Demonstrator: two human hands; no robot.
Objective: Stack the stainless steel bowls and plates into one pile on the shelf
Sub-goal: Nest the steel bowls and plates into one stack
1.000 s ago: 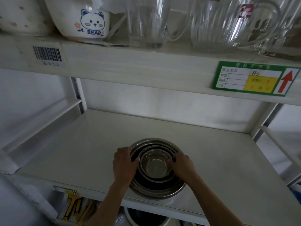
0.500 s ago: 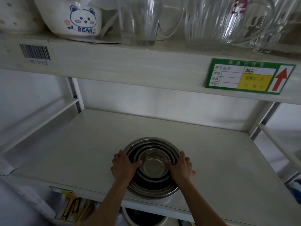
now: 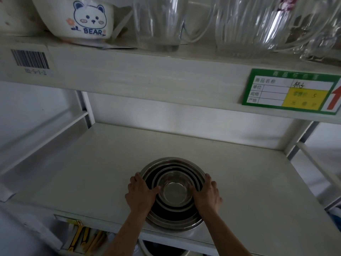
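A pile of nested stainless steel bowls and plates (image 3: 173,169) sits near the front edge of the white shelf (image 3: 249,182), with the smallest bowl (image 3: 174,194) on top in the middle. My left hand (image 3: 141,194) grips the pile's left rim, thumb reaching inside toward the small bowl. My right hand (image 3: 207,193) holds the right rim the same way, fingers spread over the outer edge. The near part of the pile juts slightly past the shelf's front edge.
The shelf above (image 3: 147,76) carries a white bear bowl (image 3: 81,17), clear glass jugs (image 3: 156,23) and a green label (image 3: 291,91). White uprights (image 3: 84,109) frame the sides. Below the front edge lie yellow tools (image 3: 86,239) and another container (image 3: 162,251).
The pile has slid a little farther back on the shelf. Both hands have shifted outward on its rims, and the view has moved closer.
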